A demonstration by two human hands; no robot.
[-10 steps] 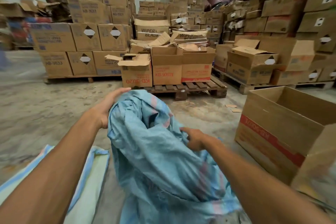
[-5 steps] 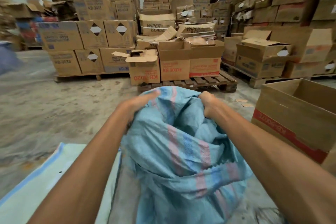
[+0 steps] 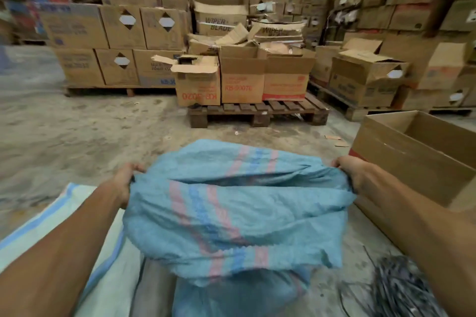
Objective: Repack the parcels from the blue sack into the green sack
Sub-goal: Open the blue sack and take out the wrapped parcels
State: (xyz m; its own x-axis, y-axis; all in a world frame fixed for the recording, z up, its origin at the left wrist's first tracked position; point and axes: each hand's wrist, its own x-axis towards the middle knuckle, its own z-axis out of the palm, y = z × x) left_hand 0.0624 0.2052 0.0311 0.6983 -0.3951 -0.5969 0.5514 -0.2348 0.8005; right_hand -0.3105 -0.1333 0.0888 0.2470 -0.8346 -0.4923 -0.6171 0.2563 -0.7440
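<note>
Gripping blue sack (image 3: 231,213), open carton (image 3: 412,162) right, green sack (image 3: 54,221) left — pallet (image 3: 257,108) ahead

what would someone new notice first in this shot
The blue sack with pink and blue stripes fills the centre foreground, stretched between the left hand and the right hand, each gripping an edge. A pale green sack lies flat on the floor at lower left, and an open cardboard box stands at right. Behind, stacked cartons on pallets fill the background.
</note>
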